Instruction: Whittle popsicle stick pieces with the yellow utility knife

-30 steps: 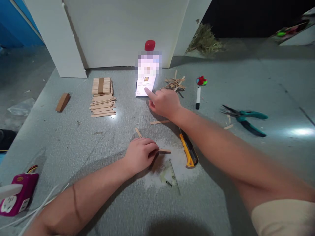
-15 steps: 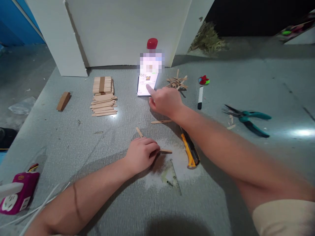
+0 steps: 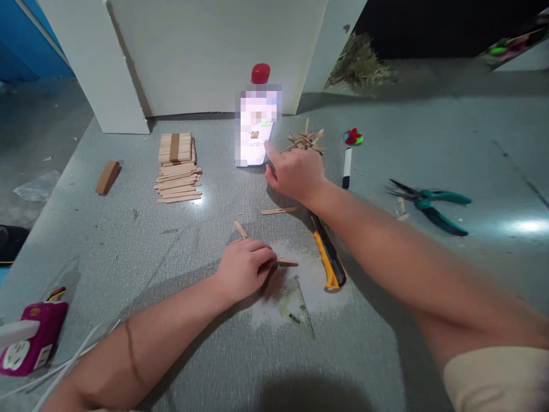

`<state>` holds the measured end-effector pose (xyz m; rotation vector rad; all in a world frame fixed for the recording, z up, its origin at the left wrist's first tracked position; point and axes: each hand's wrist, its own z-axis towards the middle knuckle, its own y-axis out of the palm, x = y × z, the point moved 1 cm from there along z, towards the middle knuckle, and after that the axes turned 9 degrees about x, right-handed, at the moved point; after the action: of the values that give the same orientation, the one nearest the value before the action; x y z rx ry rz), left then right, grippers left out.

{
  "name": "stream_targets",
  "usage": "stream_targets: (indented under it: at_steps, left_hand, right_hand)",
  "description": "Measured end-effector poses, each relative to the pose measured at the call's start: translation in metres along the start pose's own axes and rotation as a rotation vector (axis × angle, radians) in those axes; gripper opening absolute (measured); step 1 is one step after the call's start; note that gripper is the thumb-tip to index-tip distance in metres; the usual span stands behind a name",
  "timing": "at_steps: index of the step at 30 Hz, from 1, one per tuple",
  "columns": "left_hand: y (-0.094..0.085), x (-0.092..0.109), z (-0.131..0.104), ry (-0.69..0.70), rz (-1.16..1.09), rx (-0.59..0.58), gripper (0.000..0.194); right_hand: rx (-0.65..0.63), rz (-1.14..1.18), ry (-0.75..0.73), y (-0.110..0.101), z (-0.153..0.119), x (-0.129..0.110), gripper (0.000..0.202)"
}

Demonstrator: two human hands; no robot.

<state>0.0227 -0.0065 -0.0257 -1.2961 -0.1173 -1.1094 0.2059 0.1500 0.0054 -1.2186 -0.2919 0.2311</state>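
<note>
A phone (image 3: 253, 150) with a lit screen, partly pixelated, leans against the white board. At the screen's lower right edge, my right hand (image 3: 298, 174) points with its index finger stretched out, the thumb apart and the other fingers curled; nothing is in it. My left hand (image 3: 246, 269) rests low on the grey surface, fingers closed around a wooden craft stick (image 3: 287, 263) whose end sticks out to the right. Another stick end (image 3: 241, 229) shows above the knuckles; whether it is held is hidden. A clear set square (image 3: 295, 309) lies just below, on pale dust.
A yellow utility knife (image 3: 326, 260) lies under my right forearm, near a loose stick (image 3: 278, 211). Bundled craft sticks (image 3: 184, 149) and a stick pile (image 3: 306, 140) sit farther back. Pliers (image 3: 429, 205) are at right, a purple power strip (image 3: 38, 332) at left.
My right index finger has drawn back slightly to the right, from over the lower screen to its edge. The left hand stays put. The view has shifted slightly.
</note>
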Motion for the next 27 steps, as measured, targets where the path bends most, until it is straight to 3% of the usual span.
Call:
stream_targets:
  at_steps: [10,14,17,21,24,27]
  left_hand:
    - [0.000,0.000,0.000,0.013,0.031,-0.004,0.012]
    - [0.000,0.000,0.000,0.030,0.068,-0.002,0.012]
    - [-0.001,0.001,-0.002,0.049,0.108,0.005,0.013]
    - [-0.002,0.002,-0.003,0.093,0.174,0.016,0.020]
    - [-0.003,0.003,-0.002,0.148,0.204,0.005,0.023]
    - [-0.004,0.004,-0.001,0.195,0.217,-0.010,0.023]
  right_hand:
    - [-0.012,-0.005,-0.011,-0.002,-0.007,0.004,0.060]
    - [-0.068,0.012,-0.037,-0.014,-0.023,0.008,0.052]
    - [-0.103,0.009,-0.008,-0.035,-0.059,0.012,0.042]
    - [-0.149,-0.033,0.123,-0.054,-0.132,0.015,0.044]
    - [-0.215,0.009,0.225,-0.051,-0.176,0.012,0.057]
    - [-0.206,0.148,0.261,-0.044,-0.194,0.010,0.054]
